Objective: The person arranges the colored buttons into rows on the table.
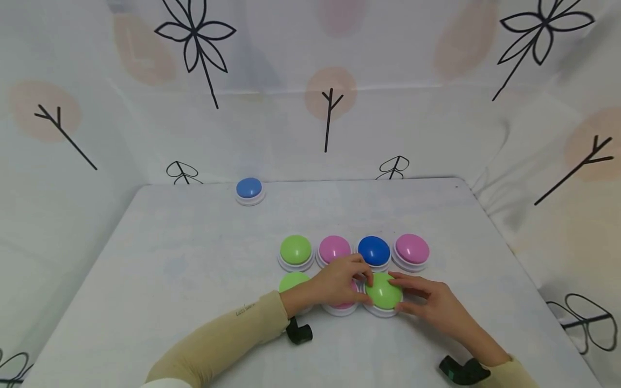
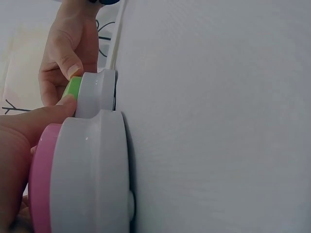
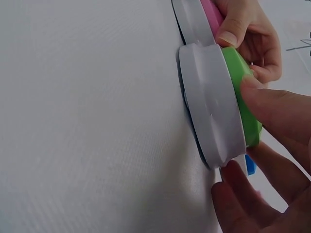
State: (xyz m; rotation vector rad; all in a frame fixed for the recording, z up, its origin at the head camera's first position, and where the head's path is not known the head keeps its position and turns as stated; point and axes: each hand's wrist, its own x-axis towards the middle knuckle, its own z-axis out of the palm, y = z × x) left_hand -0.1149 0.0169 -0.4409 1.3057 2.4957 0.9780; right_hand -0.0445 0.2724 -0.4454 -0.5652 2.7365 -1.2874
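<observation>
A green domed push button on a white round base stands at the right end of the front row, between both hands. My left hand reaches over a pink button and pinches the green one's left side with thumb and fingers. From the right, my right hand grips the same button, its thumb at the near edge and fingers at the far edge. In the right wrist view, the right thumb lies on the green dome while fingers curl by the white base. Another green button is partly covered by the left forearm.
Behind stands a row with a green button, a pink one, a blue one and another pink one. A separate blue button sits at the white table's back edge. Patterned cloth walls the table.
</observation>
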